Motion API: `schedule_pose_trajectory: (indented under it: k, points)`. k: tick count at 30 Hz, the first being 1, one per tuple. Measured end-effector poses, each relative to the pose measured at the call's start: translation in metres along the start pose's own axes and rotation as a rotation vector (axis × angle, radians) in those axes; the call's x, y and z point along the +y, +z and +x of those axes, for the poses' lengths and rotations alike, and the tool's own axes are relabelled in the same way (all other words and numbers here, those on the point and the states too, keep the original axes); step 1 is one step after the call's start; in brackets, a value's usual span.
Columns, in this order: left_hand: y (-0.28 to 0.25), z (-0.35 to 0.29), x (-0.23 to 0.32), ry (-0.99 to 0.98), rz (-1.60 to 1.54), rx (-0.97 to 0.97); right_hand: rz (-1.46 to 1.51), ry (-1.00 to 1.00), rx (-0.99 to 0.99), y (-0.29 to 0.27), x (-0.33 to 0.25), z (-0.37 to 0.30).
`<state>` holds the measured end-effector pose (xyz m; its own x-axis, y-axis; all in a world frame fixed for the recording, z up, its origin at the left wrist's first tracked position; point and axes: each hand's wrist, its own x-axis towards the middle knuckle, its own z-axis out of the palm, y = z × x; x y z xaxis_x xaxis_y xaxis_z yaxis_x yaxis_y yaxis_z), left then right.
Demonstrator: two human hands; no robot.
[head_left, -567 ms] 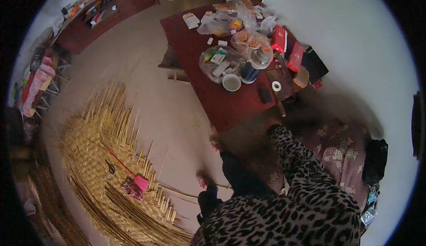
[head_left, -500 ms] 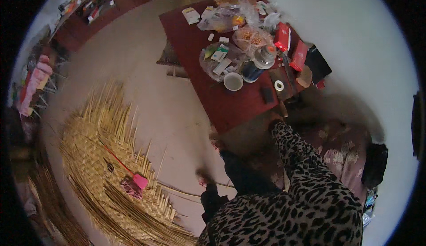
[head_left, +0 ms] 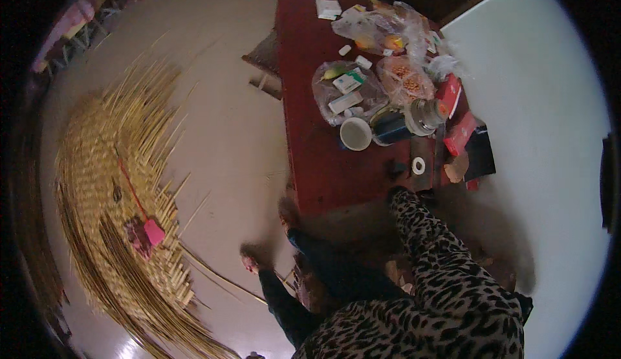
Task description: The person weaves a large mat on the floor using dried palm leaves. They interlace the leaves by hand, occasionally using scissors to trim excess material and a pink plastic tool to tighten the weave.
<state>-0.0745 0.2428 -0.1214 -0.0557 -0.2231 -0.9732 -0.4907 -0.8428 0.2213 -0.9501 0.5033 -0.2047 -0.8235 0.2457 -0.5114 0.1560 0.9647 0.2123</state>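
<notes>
My right arm, in a leopard-print sleeve, reaches to the near edge of the dark red table [head_left: 323, 178]. At its end my right hand [head_left: 396, 189] is dark and blurred; its fingers do not show clearly. Just beyond it is a small dark object [head_left: 396, 169], whose kind I cannot make out. Close by lies a white tape roll [head_left: 419, 165] on a brown strip. Farther in, a white cup [head_left: 356, 134] stands beside a dark blue and silver thermos flask [head_left: 393, 128]. My left hand is out of view.
Plastic bags, including a bag of orange-brown kernels [head_left: 407, 81], and small boxes cover the table's far part. A stool [head_left: 264, 58] stands at its left side. On the floor lies a half-woven straw mat [head_left: 90, 158] with loose strands and a pink fly swatter [head_left: 154, 232].
The view has turned and shifted, so the table appears more upright and the mat farther left. The dark flat object near my right hand now shows smaller and right at the hand.
</notes>
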Motion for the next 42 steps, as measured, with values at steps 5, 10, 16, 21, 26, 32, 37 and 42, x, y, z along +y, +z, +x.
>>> schedule_pose_trajectory:
  k: [5, 10, 16, 21, 26, 32, 37, 42]
  points:
    - [0.054, 0.011, -0.029, 0.209, 0.253, 0.314, 0.111, -0.121, 0.054, 0.010, 0.008, 0.008]
    - [0.147, -0.008, 0.014, 1.268, 1.321, 0.289, 0.555, -0.379, -0.031, 0.021, 0.034, -0.026]
    - [0.283, -0.126, 0.084, 0.891, 0.186, -0.255, 1.071, -0.758, -0.854, 0.032, 0.027, -0.249]
    - [0.313, -0.213, 0.084, 1.208, -0.090, -0.172, 1.007, -1.431, -1.153, -0.005, 0.047, -0.455]
    - [0.287, -0.257, 0.037, 1.132, -0.493, -0.311, 0.662, -1.867, -0.973, -0.022, 0.080, -0.555]
    - [0.271, -0.262, -0.007, 1.109, -0.631, -0.285, 0.572, -1.794, -1.182, 0.017, 0.098, -0.572]
    - [0.269, -0.255, -0.013, 1.105, -0.716, -0.234, 0.632, -1.703, -1.243, 0.027, 0.103, -0.561]
    - [0.271, -0.248, -0.014, 1.087, -0.692, -0.276, 0.597, -1.608, -1.331, 0.029, 0.105, -0.546]
